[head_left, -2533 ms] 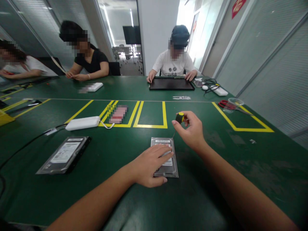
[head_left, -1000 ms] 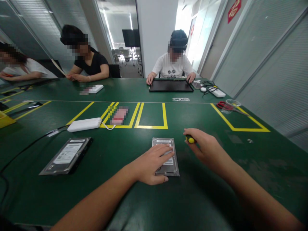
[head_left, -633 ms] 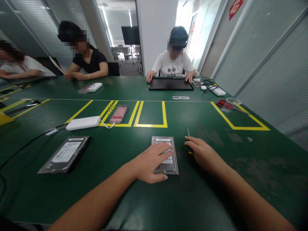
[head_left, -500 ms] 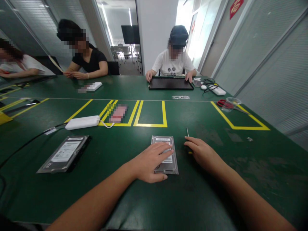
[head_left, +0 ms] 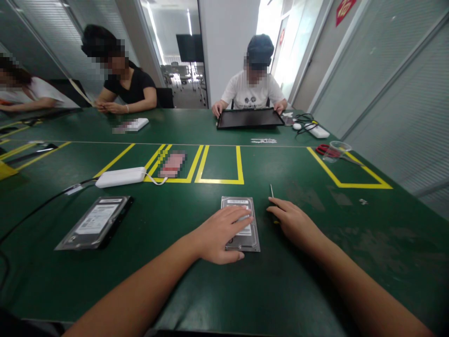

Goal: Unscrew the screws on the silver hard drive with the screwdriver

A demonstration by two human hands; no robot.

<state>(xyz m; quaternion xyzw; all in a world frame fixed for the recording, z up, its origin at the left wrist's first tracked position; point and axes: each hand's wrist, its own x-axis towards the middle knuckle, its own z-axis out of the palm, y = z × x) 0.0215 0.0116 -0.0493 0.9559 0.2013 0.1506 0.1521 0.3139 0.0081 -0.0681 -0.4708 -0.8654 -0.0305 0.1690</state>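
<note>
My left hand [head_left: 221, 233] lies over a silver hard drive [head_left: 250, 243] on the green table. Its fingers are stretched out across the drive's label, with the thumb apart near the lower edge. To the right of the drive, my right hand [head_left: 293, 220] is closed on a screwdriver [head_left: 271, 191]. The thin metal shaft points away from me, and a bit of yellow shows under the fingers. Most of the screwdriver's handle is hidden by the hand. A second hard drive [head_left: 96, 223], label up, rests farther left.
A white power strip [head_left: 121, 177] with a black cable lies at left, beside a blurred pink item [head_left: 172, 164]. Red-handled scissors [head_left: 324, 150] and a clear plastic cup [head_left: 335, 152] are at right. Across the table, a person [head_left: 254, 89] holds a black panel [head_left: 249, 119]; others sit at left.
The person across has raised the near edge of the black panel, so it tilts. My hands stay almost where they were; the view shifts slightly.
</note>
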